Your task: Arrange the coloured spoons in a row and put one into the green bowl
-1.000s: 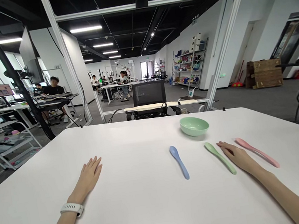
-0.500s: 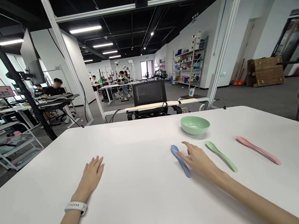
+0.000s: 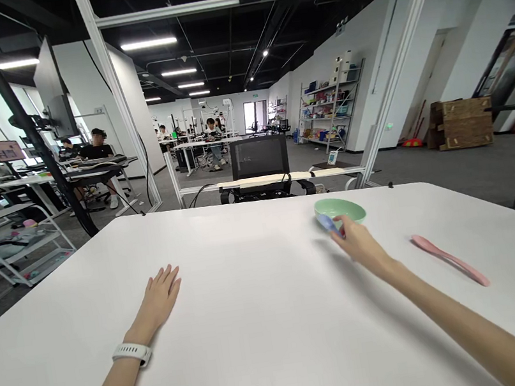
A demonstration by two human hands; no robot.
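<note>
At the far left, beyond the white counter (image 3: 267,320), we see a dark monitor (image 3: 51,88) on a black stand, with people seated at desks behind it. On the counter itself, we find the left hand (image 3: 159,295) lying flat, palm down, fingers loosely apart and gripping nothing. A white watch (image 3: 133,352) sits on its wrist. It is well apart from everything else on the counter.

Past the far edge, near the middle, we make out a black mesh chair (image 3: 258,157).

Moving right, we come to the blue spoon (image 3: 327,222). Its rounded end sticks out from the fingers and sits at the near rim of the green bowl (image 3: 344,208), which stands close to the far edge of the counter. We cannot tell whether the spoon touches the rim. The right hand (image 3: 359,245) is closed around the spoon's handle, which is hidden inside the grip, and the arm stretches forward across the counter.

Further right, we see a pink spoon (image 3: 449,260) lying flat on the counter at a slant, apart from the hand and the bowl. Behind, there are shelves (image 3: 329,105) along the wall and a brown crate (image 3: 462,122) on the floor.
</note>
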